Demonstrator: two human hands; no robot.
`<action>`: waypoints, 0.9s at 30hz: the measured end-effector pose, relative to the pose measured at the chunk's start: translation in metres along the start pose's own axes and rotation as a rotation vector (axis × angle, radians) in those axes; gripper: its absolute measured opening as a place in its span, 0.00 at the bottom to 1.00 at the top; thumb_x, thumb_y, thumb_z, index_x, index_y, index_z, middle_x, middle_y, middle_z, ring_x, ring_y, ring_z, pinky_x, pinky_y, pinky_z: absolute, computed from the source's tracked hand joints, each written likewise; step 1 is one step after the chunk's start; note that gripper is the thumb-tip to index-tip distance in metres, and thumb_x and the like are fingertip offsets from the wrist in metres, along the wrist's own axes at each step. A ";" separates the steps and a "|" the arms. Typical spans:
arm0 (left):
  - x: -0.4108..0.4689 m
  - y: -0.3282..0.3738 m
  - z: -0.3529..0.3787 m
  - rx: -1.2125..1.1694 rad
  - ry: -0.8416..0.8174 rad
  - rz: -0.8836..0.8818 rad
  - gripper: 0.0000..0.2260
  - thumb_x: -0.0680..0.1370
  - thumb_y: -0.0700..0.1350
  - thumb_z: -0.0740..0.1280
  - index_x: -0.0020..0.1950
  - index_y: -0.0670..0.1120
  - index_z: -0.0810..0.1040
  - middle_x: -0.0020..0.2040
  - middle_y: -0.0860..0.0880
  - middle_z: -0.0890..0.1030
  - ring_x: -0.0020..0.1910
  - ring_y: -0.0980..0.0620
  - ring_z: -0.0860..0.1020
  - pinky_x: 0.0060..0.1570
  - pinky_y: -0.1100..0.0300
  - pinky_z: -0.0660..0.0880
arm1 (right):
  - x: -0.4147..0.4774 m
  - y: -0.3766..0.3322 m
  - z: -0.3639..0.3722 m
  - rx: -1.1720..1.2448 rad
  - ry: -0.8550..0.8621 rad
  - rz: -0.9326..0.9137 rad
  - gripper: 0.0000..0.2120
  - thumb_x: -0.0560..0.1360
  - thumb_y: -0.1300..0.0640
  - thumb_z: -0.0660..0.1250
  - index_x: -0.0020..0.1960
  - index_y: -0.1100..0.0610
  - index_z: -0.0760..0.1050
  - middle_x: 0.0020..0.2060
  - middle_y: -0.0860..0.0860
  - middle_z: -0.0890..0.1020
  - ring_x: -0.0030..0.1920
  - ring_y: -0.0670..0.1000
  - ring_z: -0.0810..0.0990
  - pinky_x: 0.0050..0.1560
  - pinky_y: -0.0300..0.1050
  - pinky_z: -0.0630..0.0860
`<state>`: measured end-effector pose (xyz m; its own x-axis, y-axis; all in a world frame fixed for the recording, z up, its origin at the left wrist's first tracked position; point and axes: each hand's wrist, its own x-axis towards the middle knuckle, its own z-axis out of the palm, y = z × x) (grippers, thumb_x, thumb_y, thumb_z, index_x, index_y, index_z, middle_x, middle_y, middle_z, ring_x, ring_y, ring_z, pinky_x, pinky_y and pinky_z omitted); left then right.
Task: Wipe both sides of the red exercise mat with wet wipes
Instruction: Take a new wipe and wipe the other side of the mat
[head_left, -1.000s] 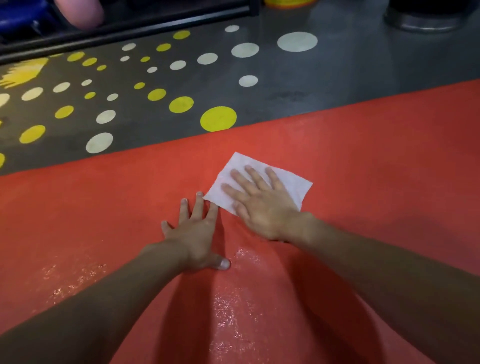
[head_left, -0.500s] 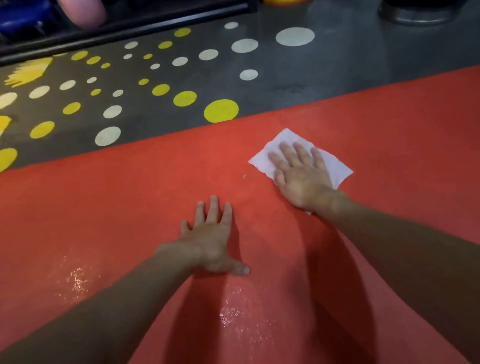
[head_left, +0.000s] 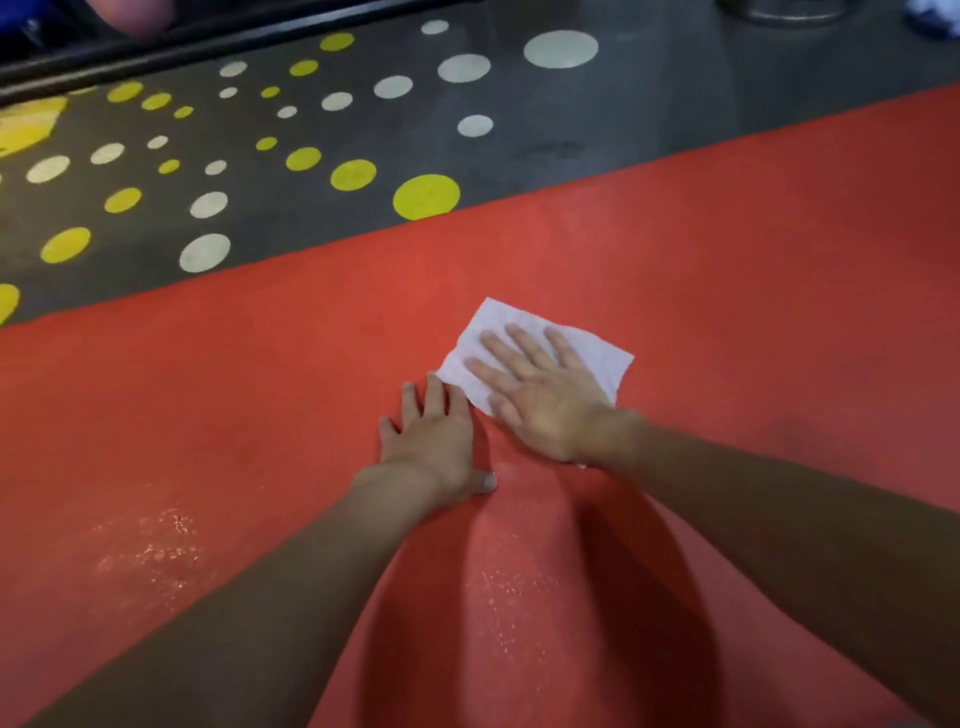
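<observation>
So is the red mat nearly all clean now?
Not yet. Done: shiny wet patches on the red exercise mat nearest the person show wiped spots. In hand: the right hand presses a wet wipe flat on the mat, left hand flat beside it. Left: the matte far strip looks dry, and the underside is not showing, so it needs flipping.

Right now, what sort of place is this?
Probably a gym or play hall: a red exercise mat lies on a dark floor painted with yellow and white dots, and a right hand presses a wet wipe onto it.
</observation>
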<state>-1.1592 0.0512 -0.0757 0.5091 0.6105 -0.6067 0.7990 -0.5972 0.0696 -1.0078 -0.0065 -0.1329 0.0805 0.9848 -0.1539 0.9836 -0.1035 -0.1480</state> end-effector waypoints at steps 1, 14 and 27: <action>-0.002 -0.004 0.001 0.004 -0.027 0.015 0.56 0.71 0.61 0.74 0.79 0.45 0.36 0.78 0.45 0.31 0.78 0.39 0.35 0.75 0.37 0.46 | 0.000 0.015 -0.004 -0.010 0.003 -0.026 0.31 0.77 0.42 0.33 0.80 0.41 0.45 0.80 0.46 0.44 0.80 0.51 0.41 0.77 0.57 0.36; -0.019 -0.016 0.024 0.000 0.061 0.114 0.55 0.71 0.64 0.72 0.80 0.48 0.36 0.79 0.46 0.32 0.78 0.43 0.34 0.76 0.42 0.42 | -0.035 0.029 0.001 0.036 0.082 0.569 0.27 0.82 0.46 0.42 0.81 0.46 0.46 0.81 0.50 0.46 0.80 0.53 0.43 0.77 0.57 0.39; -0.039 -0.011 0.036 0.045 -0.042 0.139 0.61 0.67 0.66 0.74 0.78 0.49 0.31 0.76 0.45 0.26 0.75 0.42 0.28 0.75 0.40 0.39 | -0.064 -0.037 0.019 0.005 0.081 0.421 0.29 0.80 0.44 0.40 0.81 0.45 0.44 0.80 0.50 0.45 0.80 0.55 0.42 0.77 0.59 0.38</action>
<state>-1.1993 0.0153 -0.0815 0.5993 0.4981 -0.6267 0.7059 -0.6980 0.1202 -1.0527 -0.0689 -0.1364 0.4876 0.8640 -0.1252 0.8612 -0.4996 -0.0937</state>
